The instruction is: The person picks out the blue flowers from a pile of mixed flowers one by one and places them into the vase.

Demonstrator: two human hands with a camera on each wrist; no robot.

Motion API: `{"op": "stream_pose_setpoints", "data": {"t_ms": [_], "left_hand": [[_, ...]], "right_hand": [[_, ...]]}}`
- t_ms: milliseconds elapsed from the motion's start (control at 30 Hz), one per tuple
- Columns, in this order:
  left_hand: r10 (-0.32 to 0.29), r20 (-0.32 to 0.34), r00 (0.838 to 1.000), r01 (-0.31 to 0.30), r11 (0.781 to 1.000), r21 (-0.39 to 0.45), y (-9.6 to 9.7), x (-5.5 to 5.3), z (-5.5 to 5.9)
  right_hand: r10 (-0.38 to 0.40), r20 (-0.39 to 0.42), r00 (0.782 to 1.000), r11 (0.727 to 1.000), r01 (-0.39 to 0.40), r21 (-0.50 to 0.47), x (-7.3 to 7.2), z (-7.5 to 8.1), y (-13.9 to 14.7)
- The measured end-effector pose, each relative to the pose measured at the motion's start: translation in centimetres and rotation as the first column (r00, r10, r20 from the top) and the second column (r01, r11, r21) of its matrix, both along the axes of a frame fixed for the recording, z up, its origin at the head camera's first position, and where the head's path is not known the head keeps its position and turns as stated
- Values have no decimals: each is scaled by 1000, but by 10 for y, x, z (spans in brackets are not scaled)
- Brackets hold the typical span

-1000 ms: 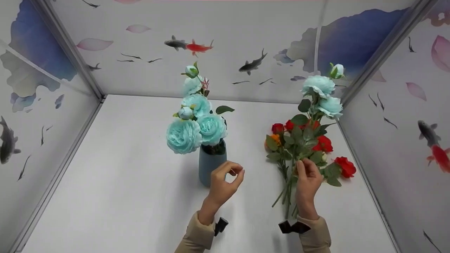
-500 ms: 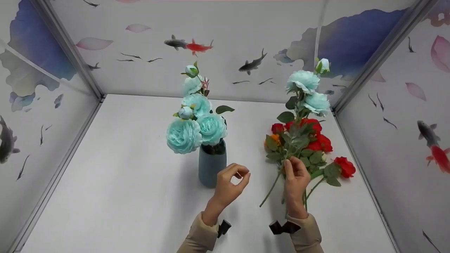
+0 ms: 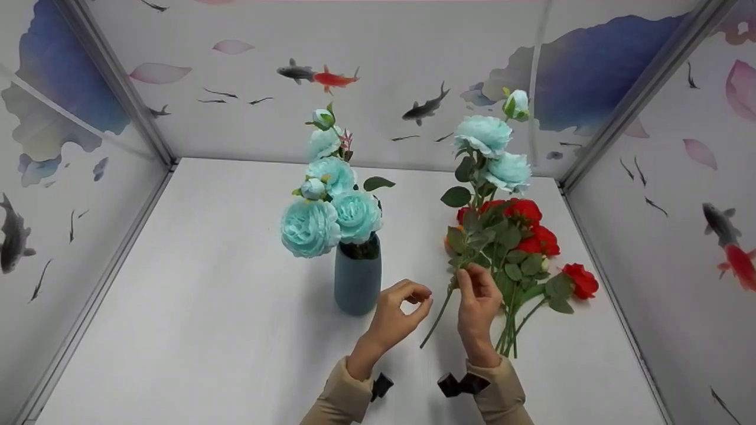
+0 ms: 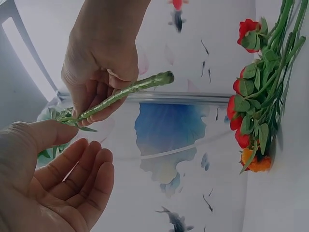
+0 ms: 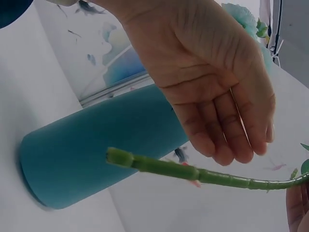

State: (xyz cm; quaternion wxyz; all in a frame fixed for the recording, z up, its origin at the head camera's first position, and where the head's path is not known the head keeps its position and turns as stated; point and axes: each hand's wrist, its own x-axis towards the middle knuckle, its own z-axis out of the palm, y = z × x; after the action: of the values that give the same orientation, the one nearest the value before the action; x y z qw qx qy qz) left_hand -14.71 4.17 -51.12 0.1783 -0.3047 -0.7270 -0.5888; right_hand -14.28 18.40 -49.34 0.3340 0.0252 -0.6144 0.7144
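Note:
My right hand pinches the green stem of a light-blue artificial flower spray, whose two blooms and bud rise above the hand. The bare stem end slants down to the left, and in the right wrist view the stem crosses in front of the vase. Beside it, my left hand holds nothing, its fingers loosely curved toward the thumb. Just behind that hand stands a blue-grey vase with several light-blue blooms in it.
Red artificial flowers lie on the white table at the right, their leafy stems pointing toward the person. An orange flower lies among them in the left wrist view. Printed panels wall the table at the back and sides.
My right hand has moved left with the flower spray, away from the red flowers. My left hand has shifted slightly right and toward the person. The vase stays in place.

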Motion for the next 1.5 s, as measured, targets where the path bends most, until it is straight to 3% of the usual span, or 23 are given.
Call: {"op": "stream_pose_setpoints", "data": {"t_ms": [367, 600, 667, 1167, 1367, 1500], "left_hand": [[-48, 93, 994, 49, 999, -4, 2, 2, 3], [-55, 98, 994, 54, 998, 12, -4, 13, 34], [-51, 108, 993, 49, 999, 20, -5, 14, 38], [-4, 139, 990, 0, 1000, 30, -6, 15, 36], [14, 124, 992, -19, 999, 42, -8, 15, 34], [41, 79, 996, -45, 998, 52, -9, 14, 34]], "right_hand": [[51, -37, 998, 996, -48, 74, 0, -1, -12], [76, -61, 995, 995, -71, 67, 0, -2, -19], [75, -70, 995, 995, -69, 78, -1, -2, -21], [94, -56, 994, 991, -88, 102, 2, -3, -30], [119, -75, 990, 987, -110, 116, 1, -4, -31], [131, -83, 988, 983, -118, 137, 0, -4, -31]]}}
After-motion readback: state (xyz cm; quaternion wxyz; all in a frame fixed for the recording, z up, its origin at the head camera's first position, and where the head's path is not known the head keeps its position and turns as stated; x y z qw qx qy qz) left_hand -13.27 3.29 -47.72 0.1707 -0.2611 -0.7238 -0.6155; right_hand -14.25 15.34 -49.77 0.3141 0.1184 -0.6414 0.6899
